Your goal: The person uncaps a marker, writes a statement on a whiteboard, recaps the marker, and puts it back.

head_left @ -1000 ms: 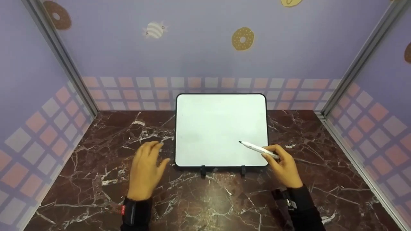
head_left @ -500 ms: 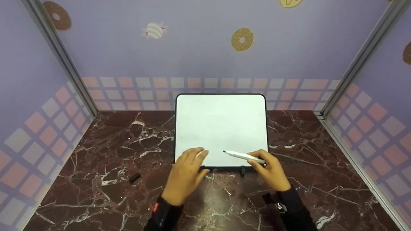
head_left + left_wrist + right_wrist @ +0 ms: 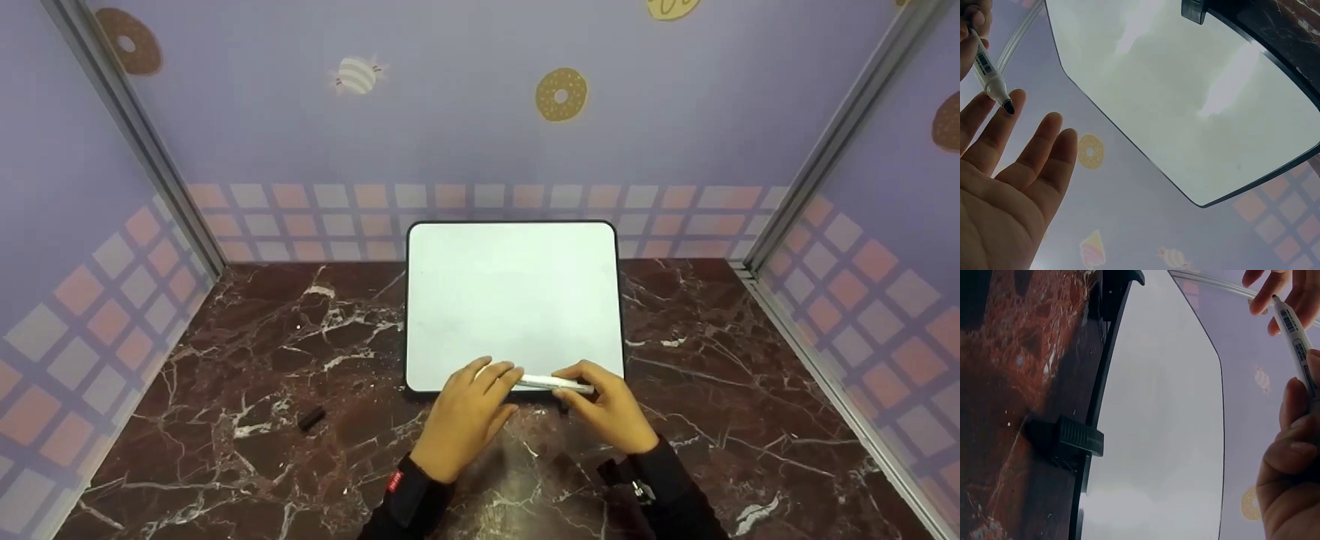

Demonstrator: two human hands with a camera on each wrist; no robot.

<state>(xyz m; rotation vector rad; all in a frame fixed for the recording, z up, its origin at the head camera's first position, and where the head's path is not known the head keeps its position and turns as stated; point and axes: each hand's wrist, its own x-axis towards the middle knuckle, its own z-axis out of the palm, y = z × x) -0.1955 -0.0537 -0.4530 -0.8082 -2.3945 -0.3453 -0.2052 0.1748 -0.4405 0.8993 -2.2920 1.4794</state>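
My right hand (image 3: 609,411) pinches a white marker (image 3: 551,382) between thumb and fingers, low in front of the whiteboard (image 3: 510,300). The marker's bare dark tip (image 3: 1009,107) points toward my left hand (image 3: 465,420). That hand has its fingers extended, close around the tip without gripping it; in the left wrist view the palm and fingers are spread. Whether the tip touches a finger I cannot tell. A black marker cap (image 3: 311,418) lies on the table, left of both hands. The board's face shows no writing.
The whiteboard leans back on a stand with black clips (image 3: 1081,437) at its lower edge. It stands on a dark red marbled table (image 3: 300,487). Purple walls (image 3: 465,120) with printed sweets and checks enclose the back and both sides.
My left hand has moved right from beside the cap, exposing it, to the marker's tip. My right hand has brought the marker left and down, turning it nearly level.
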